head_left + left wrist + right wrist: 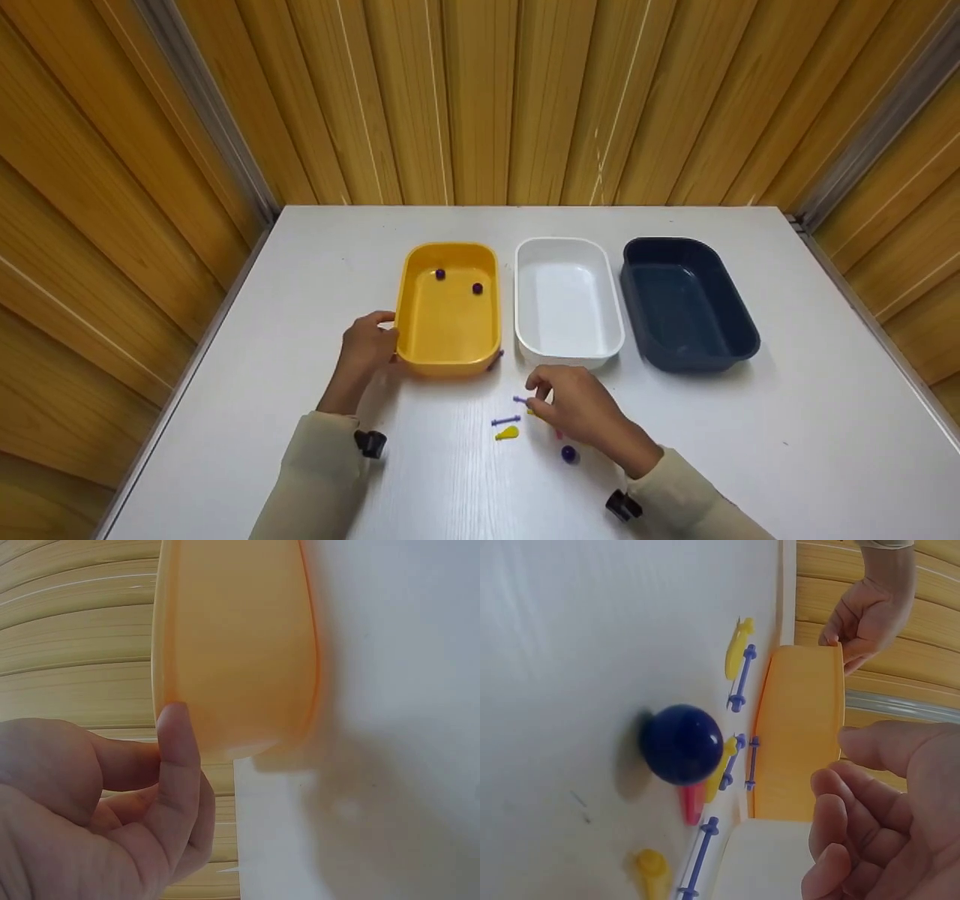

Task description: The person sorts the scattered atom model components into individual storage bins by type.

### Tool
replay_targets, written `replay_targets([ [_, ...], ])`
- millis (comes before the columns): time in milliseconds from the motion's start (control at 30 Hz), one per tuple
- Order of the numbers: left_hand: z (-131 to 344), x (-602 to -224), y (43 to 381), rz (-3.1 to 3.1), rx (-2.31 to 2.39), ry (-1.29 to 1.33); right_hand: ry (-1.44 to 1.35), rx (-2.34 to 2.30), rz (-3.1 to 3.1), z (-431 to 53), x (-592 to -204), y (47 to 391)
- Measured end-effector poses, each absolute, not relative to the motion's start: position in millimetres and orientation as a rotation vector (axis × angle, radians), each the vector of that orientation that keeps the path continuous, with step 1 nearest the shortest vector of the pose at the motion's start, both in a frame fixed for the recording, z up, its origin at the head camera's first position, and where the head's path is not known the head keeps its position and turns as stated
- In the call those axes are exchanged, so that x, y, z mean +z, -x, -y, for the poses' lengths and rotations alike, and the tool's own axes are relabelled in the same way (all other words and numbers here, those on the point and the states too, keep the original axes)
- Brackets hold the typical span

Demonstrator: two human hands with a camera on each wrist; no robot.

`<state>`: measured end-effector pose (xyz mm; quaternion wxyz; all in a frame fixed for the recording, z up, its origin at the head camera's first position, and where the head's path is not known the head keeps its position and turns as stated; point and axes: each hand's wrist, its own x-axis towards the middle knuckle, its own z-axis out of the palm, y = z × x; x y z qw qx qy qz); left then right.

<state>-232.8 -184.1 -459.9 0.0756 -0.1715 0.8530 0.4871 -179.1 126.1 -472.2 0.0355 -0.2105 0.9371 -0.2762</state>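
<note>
My left hand (367, 346) holds the left side of a yellow plastic tub (448, 367); in the left wrist view its fingertips pinch the tub's rim. Two dark purple balls (478, 288) lie inside. Over several small pieces in front of the tubs hovers my right hand (581, 405), its fingers loosely bent with nothing between them in the right wrist view. Around it lie a purple rod with flanged ends (505, 421), a yellow club-shaped piece (508, 433), a glossy purple ball (569, 454) and a pink piece (694, 806), partly hidden behind the ball.
Right of the yellow tub stand a white tub (568, 360) and a dark blue tub (690, 362), neither holding anything. Another purple rod (752, 763) lies against the yellow tub's foot. Wood-patterned panels (480, 105) border the white table (315, 262).
</note>
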Motion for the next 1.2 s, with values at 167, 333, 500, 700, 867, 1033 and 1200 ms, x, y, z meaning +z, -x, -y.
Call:
replay_targets([
  [167,184,-460,232,-2.560,1.476,0.510,0.649,-0.849,-2.862,-129,-476,174],
  [333,184,-460,230,-2.560,1.487,0.507,0.634,-0.835,-2.865,-132,-479,166],
  [500,184,-462,231,-2.550,1.485,0.522,0.609,-0.812,-2.844,-139,-481,159],
  [700,185,-461,231,-2.552,1.482,0.517,0.573,-0.779,-2.785,-149,-482,150],
  [867,185,-458,231,-2.545,1.465,0.513,0.578,-0.771,-2.770,-157,-483,143],
  [1033,185,-458,232,-2.534,1.465,0.518,0.575,-0.755,-2.762,-161,-485,140],
  [1200,184,-459,232,-2.540,1.493,0.511,0.521,-0.712,-2.766,-162,-487,137],
])
